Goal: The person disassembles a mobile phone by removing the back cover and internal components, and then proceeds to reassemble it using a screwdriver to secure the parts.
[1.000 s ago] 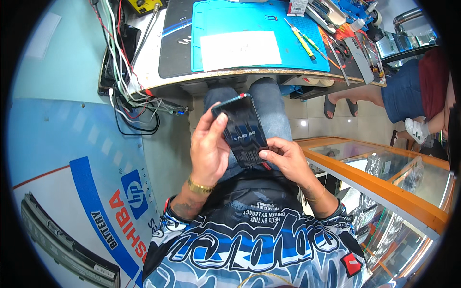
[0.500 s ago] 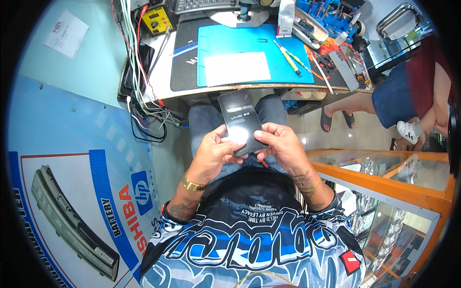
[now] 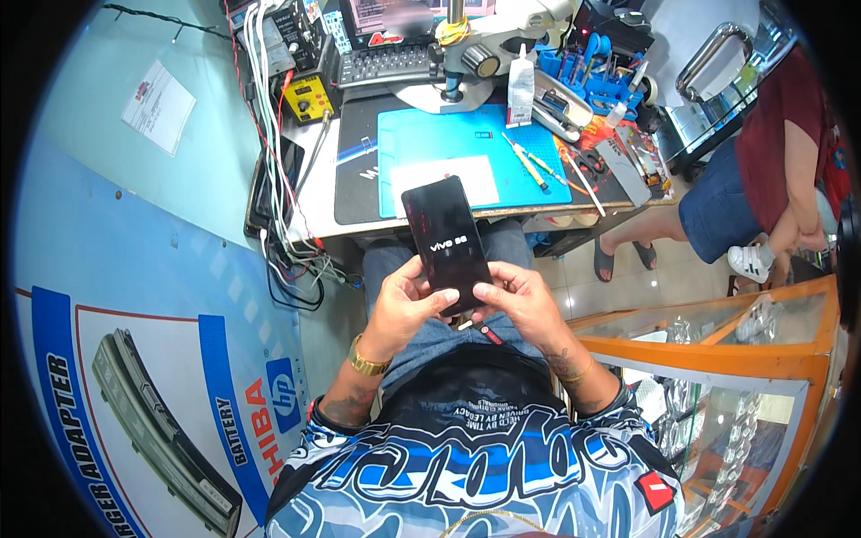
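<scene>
A black smartphone (image 3: 444, 238) is held upright over my lap, its dark screen lit with a white start-up logo. My left hand (image 3: 410, 300) grips its lower left edge, thumb on the front near the bottom. On the lower right edge my right hand (image 3: 517, 300) is closed, its thumb also on the front. Below the phone's bottom end hangs a small black and red tag or cable end (image 3: 490, 334), with a pale tip beside it. Whether it is plugged into the phone I cannot tell. Fingers behind the phone are hidden.
Ahead, a workbench carries a blue mat (image 3: 413, 134) with a white sheet (image 3: 484, 184), screwdrivers (image 3: 529, 166) and a microscope stand (image 3: 453, 90). Cables (image 3: 269, 152) run down at left. At right stand a glass display case (image 3: 717, 394) and a person (image 3: 762, 170) holding a child.
The view has tilted up, showing more of the bench. The phone appears more upright, and its glare is gone, so the screen reads dark with the logo. Both hands keep their hold.
</scene>
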`<action>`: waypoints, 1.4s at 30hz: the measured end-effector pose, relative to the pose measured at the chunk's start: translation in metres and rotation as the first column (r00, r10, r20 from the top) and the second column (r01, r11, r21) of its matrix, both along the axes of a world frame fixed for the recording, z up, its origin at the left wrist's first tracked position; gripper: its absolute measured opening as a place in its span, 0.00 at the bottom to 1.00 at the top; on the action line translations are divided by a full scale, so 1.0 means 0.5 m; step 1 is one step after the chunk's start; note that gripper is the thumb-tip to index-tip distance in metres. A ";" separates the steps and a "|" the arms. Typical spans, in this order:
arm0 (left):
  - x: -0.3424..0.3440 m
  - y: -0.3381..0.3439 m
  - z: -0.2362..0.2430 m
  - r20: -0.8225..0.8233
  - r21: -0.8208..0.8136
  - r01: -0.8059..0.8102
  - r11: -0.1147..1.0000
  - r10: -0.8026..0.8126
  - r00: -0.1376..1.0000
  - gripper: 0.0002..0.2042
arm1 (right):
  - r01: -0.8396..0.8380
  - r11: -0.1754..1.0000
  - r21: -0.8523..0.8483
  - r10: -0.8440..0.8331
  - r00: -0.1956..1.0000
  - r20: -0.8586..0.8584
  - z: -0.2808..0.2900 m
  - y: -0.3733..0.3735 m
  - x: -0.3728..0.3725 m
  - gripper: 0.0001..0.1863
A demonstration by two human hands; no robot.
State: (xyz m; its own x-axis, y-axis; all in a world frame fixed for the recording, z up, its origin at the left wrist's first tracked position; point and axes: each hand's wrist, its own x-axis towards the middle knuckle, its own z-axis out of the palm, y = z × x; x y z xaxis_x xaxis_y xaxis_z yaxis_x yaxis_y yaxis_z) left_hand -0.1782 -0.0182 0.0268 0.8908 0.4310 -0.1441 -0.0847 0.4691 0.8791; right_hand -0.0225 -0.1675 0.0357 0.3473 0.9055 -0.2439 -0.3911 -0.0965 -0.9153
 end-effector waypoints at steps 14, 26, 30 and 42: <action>0.101 0.030 -0.051 0.040 -0.105 -0.381 0.918 0.387 0.921 0.17 | 0.091 0.933 0.347 -0.358 0.177 0.917 0.004 0.091 0.028 0.21; 0.151 0.105 -0.066 0.102 -0.232 -0.225 0.946 0.253 0.962 0.13 | -0.003 0.974 0.227 -0.221 0.225 0.949 -0.011 0.157 0.040 0.19; 0.151 0.204 -0.056 -0.080 0.192 -0.040 0.981 0.056 0.995 0.14 | 0.280 0.946 0.162 -0.219 0.185 0.958 -0.001 0.157 0.172 0.16; 0.273 0.362 -0.053 -0.353 0.586 0.408 0.700 -0.233 0.906 0.18 | 0.465 0.884 -0.042 0.057 -0.020 0.998 -0.068 0.150 0.338 0.15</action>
